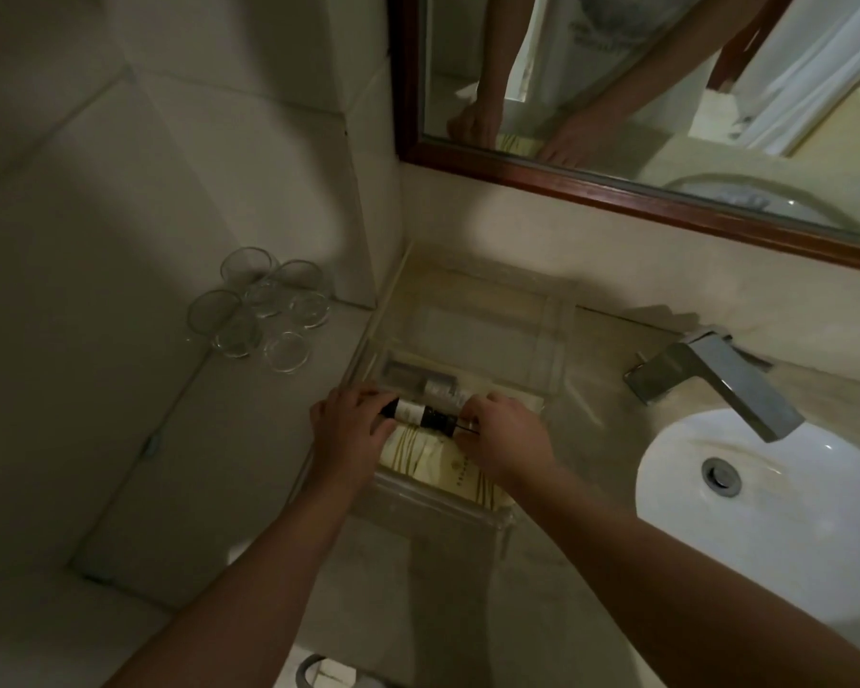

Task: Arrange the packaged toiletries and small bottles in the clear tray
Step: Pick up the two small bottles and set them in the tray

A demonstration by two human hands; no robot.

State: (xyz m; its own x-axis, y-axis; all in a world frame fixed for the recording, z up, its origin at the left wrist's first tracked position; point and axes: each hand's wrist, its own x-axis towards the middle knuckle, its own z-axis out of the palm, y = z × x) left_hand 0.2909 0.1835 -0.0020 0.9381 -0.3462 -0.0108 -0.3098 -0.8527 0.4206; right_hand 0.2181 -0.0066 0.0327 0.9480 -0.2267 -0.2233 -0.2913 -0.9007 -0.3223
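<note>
A clear tray [557,340] sits on the counter against the wall, left of the sink. Cream striped toiletry packets [433,464] lie at its near end. A small dark bottle [425,414] with a pale label lies sideways across them, with my left hand [348,434] gripping its left end and my right hand [507,434] pinching its right end. Behind it, other small bottles [435,384] lie in the tray, partly hidden by my fingers. The far half of the tray holds nothing I can make out.
Several upturned clear glasses [264,310] stand in the corner at the left. A chrome faucet [716,379] and white sink [765,489] are to the right. A wood-framed mirror [616,183] hangs above the counter.
</note>
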